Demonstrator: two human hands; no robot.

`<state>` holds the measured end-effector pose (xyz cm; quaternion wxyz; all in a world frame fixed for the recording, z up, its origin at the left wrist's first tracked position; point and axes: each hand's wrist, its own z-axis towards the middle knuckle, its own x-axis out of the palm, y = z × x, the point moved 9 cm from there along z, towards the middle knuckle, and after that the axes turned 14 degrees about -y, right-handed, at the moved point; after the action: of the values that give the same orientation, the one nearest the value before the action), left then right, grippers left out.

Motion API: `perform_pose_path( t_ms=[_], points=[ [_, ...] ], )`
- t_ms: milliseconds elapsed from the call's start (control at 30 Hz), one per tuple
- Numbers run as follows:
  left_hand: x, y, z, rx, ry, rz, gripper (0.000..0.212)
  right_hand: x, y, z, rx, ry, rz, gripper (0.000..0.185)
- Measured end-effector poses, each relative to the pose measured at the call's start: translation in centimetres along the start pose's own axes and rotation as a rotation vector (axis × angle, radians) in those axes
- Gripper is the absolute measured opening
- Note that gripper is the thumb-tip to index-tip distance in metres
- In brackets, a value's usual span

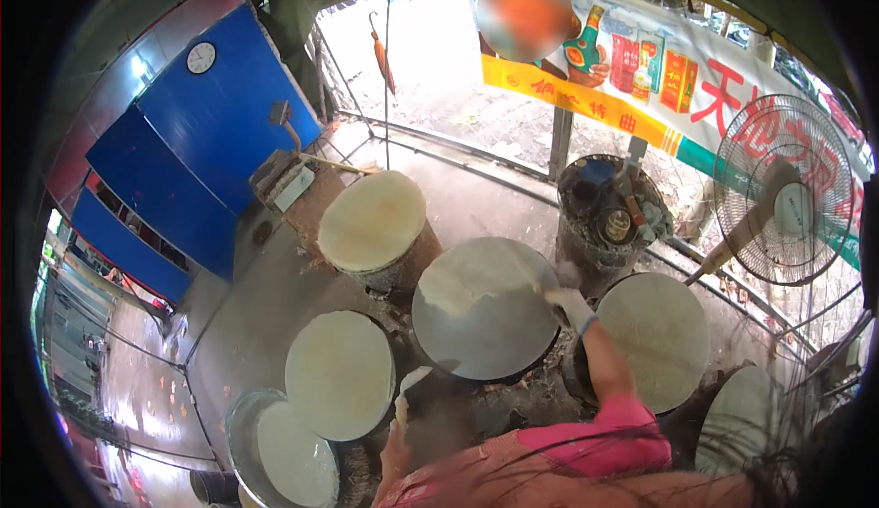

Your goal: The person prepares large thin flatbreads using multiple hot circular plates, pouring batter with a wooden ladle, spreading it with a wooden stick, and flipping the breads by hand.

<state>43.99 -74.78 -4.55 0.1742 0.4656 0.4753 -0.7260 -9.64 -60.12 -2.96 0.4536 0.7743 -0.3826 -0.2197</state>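
My right hand (pixel 573 307), in a whitish glove with a blue band at the wrist, reaches over the right rim of a large round griddle (pixel 481 350). A pale layer of batter (pixel 460 278) covers the griddle's far part; its near part is bare and grey. A blurred pale lump (pixel 568 275) shows just beyond my right fingers; whether I hold it is unclear. My left hand (pixel 402 405) is low, between that griddle and a round pan with a pale sheet (pixel 340 374). Something whitish (pixel 415 376) extends from it, either glove or tool.
A metal basin of white batter (pixel 295 453) stands at the lower left. Pale-covered round griddles (pixel 374 219) (pixel 652 343) flank the middle one. Behind stands a drum (pixel 597 233) bearing a scraper and a can. A pedestal fan (pixel 783 192) stands right, near a printed banner (pixel 584 89).
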Motion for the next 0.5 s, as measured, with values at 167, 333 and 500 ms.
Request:
perform_pose_path(
  t_ms=[167,333,500],
  points=[
    [-0.8,0.2,-4.1,-0.222,0.083,-0.228,0.054,4.1,-3.7,-1.4,0.088,0.145,-0.177,0.014],
    [-1.5,1.4,-7.0,-0.304,0.089,-0.248,0.055,1.5,1.4,-1.1,-0.121,0.234,-0.171,0.02],
    [-2.5,2.1,-8.3,-0.363,0.082,-0.245,0.055,6.4,3.3,0.7,0.006,0.206,-0.269,0.022]
  ],
)
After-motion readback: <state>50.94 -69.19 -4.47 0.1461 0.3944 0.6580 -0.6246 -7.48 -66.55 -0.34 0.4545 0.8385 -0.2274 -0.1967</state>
